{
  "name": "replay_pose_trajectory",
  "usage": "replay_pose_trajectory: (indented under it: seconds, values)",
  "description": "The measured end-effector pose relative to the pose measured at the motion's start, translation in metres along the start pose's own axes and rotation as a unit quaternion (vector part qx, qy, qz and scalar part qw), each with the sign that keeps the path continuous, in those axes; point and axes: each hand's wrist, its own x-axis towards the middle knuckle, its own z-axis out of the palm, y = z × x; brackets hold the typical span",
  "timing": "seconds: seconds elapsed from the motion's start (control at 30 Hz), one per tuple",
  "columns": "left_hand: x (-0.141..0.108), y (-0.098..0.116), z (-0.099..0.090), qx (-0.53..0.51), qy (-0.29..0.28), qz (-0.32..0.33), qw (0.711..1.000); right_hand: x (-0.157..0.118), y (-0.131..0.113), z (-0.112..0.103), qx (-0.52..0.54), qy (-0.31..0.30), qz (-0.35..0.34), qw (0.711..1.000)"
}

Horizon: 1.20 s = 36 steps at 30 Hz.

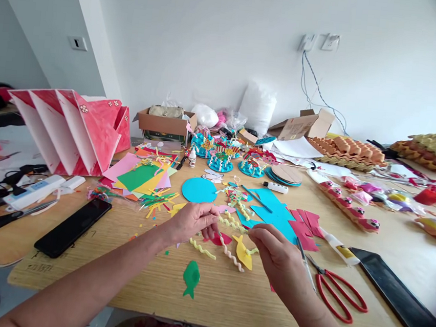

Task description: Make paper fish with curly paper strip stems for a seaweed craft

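My left hand [201,222] is closed in a pinch above the table. Opposite it, my right hand [274,250] has its fingertips pressed together. A pale yellow curled pipe cleaner [233,222] spans the gap between the two pinches. Just under my left fingers a pink curled pipe cleaner [231,253] slants down; whether the fingers touch it I cannot tell. Beside my right hand lies a yellow paper fish [244,252], with a red paper piece [221,239] partly hidden by my left hand. Nearer me are another yellow curl [202,249] and a green paper fish [191,279].
Red-handled scissors [338,293], a glue bottle [343,249] and a black tray [396,294] lie at right. Left are a black phone [73,226] and coloured paper sheets [139,176]. Blue paper [199,190] lies ahead, with decorated blue discs [220,161] behind it.
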Motion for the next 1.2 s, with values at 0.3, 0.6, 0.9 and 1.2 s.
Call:
replay_pose_trajectory:
  seconds: [0.3,0.6,0.9,1.2]
  values:
    - [-0.001,-0.003,0.007,-0.137,0.001,-0.084,0.987,-0.003,0.006,-0.004,-0.171,0.017,-0.122,0.978]
    - [0.002,-0.008,0.01,-0.27,0.021,-0.15,0.951,-0.01,0.022,-0.008,-0.211,0.017,-0.214,0.954]
    - [-0.003,-0.008,0.026,-0.35,0.015,-0.215,0.911,-0.006,0.015,-0.021,-0.181,0.036,-0.221,0.958]
    - [-0.005,-0.011,0.022,-0.254,0.0,-0.137,0.957,-0.016,0.01,-0.02,-0.219,0.01,-0.16,0.963]
